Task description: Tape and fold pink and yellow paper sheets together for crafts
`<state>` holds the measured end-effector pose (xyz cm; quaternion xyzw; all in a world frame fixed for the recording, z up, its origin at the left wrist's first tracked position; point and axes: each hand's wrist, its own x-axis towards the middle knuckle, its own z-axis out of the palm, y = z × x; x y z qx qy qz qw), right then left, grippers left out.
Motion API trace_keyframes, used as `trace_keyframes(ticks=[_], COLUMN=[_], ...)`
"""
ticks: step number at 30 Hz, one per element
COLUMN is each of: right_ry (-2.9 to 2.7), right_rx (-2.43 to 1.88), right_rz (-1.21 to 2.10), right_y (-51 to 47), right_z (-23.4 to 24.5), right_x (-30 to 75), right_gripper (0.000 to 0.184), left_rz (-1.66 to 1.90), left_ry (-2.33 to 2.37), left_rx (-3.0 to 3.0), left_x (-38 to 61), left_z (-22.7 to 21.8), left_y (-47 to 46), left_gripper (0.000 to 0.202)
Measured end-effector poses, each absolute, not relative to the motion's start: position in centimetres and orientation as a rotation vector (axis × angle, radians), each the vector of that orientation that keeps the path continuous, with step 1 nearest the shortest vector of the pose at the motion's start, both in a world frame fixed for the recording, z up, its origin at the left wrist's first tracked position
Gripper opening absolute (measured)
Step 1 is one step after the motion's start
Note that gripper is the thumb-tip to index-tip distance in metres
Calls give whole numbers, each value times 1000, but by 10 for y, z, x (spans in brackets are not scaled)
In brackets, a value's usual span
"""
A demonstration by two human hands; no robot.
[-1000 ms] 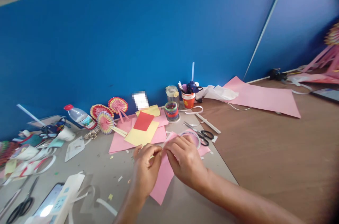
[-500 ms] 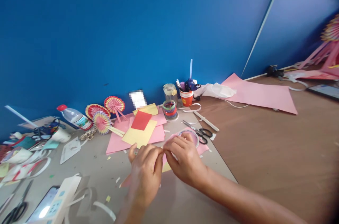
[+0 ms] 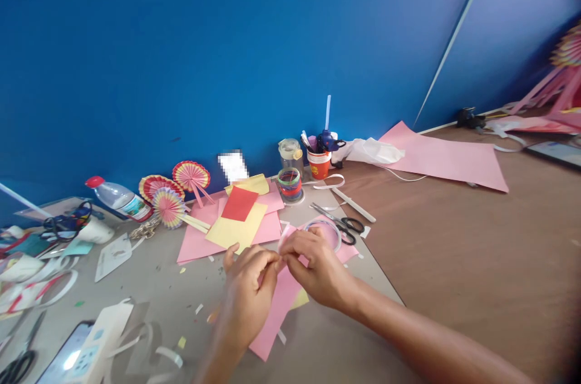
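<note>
My left hand (image 3: 252, 287) and my right hand (image 3: 318, 263) meet fingertip to fingertip above the table. Both pinch a narrow piece of pink paper (image 3: 279, 308), which slants down towards me between them; the exact grip is hidden by the fingers. Under the paper, a bit of yellow paper (image 3: 299, 299) peeks out. Just beyond my right hand lie a roll of clear tape (image 3: 336, 237) and black-handled scissors (image 3: 347, 230). Past my left hand, a red square of paper (image 3: 239, 203) rests on yellow paper (image 3: 220, 233) and pink sheets (image 3: 190, 245).
Folded paper fans (image 3: 190, 176) lean near the blue wall, beside a plastic bottle (image 3: 120, 198). A paper cup of pens (image 3: 319, 165) and a clear jar (image 3: 290, 154) stand at the back. At left are a power strip (image 3: 97, 341), a phone (image 3: 68, 354) and other scissors (image 3: 20, 366).
More of the pink paper now shows below my hands, its lower end hanging towards me. My hands stay pinched together in nearly the same place, and the view has shifted slightly.
</note>
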<state>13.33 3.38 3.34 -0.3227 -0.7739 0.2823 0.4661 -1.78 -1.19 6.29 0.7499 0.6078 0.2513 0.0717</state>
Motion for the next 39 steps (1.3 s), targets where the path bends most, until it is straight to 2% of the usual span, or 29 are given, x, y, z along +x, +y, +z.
trace_keyframes(ticks=[7, 15, 21, 29, 39], right_ry=[-1884, -1950, -2032, -2090, -2082], right_rx=[-764, -768, -788, -717, -741], right_rz=[725, 118, -66, -61, 154], right_y=[35, 29, 29, 32, 34], right_z=[30, 30, 27, 28, 30], right_x=[132, 131, 131, 133, 134], right_gripper=[20, 16, 15, 18, 18], left_rz=[775, 837, 804, 817, 821], left_ry=[1779, 1794, 1774, 1727, 1662], left_rx=[2172, 2140, 2076, 1949, 1862], left_x=[-25, -24, -23, -29, -29], left_z=[62, 61, 59, 61, 62], left_y=[-11, -11, -13, -14, -12], left_gripper=[17, 18, 17, 20, 18])
